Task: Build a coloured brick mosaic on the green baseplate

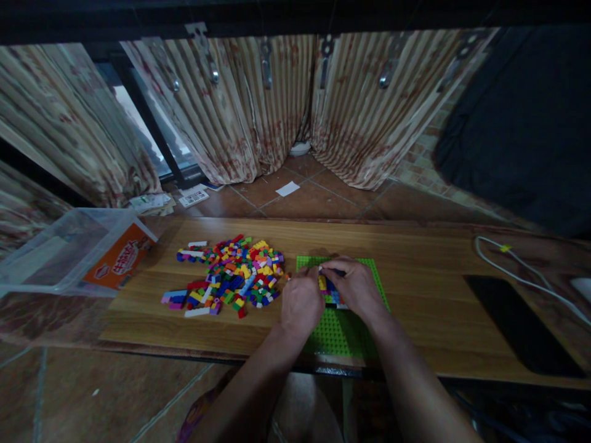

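A green studded baseplate (339, 332) lies on the wooden table (415, 289) in front of me. A small build of coloured bricks (329, 290) stands on it, partly hidden between my hands. My left hand (301, 301) rests at the plate's left edge with its fingers curled against the build. My right hand (353, 286) arches over the build, its fingertips pinched on a small white brick (324, 268) at the top. A pile of loose coloured bricks (231, 274) is spread on the table just left of my left hand.
A clear plastic box (55, 252) with an orange leaflet (117, 258) stands at the table's left end. At the right lie a black flat device (517, 323) and a white cable (517, 274). Curtains (258, 104) hang beyond, over a tiled floor.
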Demonstrator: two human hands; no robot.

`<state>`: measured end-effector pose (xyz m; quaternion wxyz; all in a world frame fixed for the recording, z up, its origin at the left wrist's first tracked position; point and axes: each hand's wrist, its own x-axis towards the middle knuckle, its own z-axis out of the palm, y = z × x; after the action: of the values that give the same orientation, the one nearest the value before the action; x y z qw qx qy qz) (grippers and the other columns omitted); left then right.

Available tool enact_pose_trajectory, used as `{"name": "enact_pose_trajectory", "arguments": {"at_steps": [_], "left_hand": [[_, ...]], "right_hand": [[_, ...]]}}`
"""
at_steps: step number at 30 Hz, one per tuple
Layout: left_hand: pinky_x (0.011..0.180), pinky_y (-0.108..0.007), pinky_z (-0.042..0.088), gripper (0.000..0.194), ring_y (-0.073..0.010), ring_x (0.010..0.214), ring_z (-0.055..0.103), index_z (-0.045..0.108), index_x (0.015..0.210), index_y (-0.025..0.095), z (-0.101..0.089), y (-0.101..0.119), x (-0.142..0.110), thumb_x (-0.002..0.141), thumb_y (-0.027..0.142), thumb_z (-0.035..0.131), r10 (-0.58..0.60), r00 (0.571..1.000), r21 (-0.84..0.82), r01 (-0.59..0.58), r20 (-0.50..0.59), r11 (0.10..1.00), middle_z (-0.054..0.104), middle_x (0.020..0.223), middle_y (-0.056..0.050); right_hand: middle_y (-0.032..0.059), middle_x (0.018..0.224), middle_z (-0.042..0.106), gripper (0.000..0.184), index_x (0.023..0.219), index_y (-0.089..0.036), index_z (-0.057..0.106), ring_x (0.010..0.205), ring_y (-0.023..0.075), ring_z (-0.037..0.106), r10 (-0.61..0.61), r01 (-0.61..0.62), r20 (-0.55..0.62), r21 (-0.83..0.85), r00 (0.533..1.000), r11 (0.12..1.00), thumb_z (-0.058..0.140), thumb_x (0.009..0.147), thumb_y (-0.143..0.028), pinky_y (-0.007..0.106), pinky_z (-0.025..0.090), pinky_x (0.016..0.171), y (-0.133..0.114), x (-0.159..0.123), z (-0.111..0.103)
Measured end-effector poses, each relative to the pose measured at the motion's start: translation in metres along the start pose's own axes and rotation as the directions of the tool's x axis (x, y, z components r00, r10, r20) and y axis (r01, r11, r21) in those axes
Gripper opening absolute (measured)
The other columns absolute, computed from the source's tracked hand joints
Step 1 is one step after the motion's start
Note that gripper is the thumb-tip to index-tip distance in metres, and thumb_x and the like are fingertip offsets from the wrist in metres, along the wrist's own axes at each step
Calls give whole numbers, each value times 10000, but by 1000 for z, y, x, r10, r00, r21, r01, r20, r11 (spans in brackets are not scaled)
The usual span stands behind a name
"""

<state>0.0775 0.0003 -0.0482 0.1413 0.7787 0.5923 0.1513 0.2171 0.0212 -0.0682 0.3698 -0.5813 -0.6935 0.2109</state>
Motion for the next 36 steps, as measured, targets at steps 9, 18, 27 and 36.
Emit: {"name": "enact_pose_trajectory", "arguments": {"at_steps": [9,18,27,36], "left_hand": [[722,-289,503,352,-207,849,649,611,1137,149,2,0,-1,896,101,358,13,1000,-3,-13,12,1000,659,977,-112],[751,-281,502,338,-193,849,640,620,1118,147,5,-4,-1,909,114,356,37,999,-43,-38,-22,998,653,965,-107],[790,-279,504,306,-185,858,656,666,1020,175,-1,-7,3,895,112,393,-12,996,-214,-6,-84,977,689,953,-86],[860,-284,506,260,-169,894,665,701,1030,150,-42,-59,9,857,167,507,-344,893,-565,131,-290,815,727,984,-64]], "right_hand": [[13,863,753,177,855,-284,768,794,196,693,2,1,28,-99,1000,995,603,840,-222,318,502,745,-7,1,-3],[-7,831,763,157,811,-286,761,783,193,701,76,-74,33,-50,997,996,615,805,-227,322,513,750,-7,3,-3],[34,964,759,207,952,-243,746,890,217,698,178,-173,-25,145,984,974,651,779,-304,387,516,864,2,-3,-7],[40,888,730,171,901,-217,721,813,182,670,23,42,-317,199,948,979,586,866,-315,301,514,749,-39,-12,1]]}}
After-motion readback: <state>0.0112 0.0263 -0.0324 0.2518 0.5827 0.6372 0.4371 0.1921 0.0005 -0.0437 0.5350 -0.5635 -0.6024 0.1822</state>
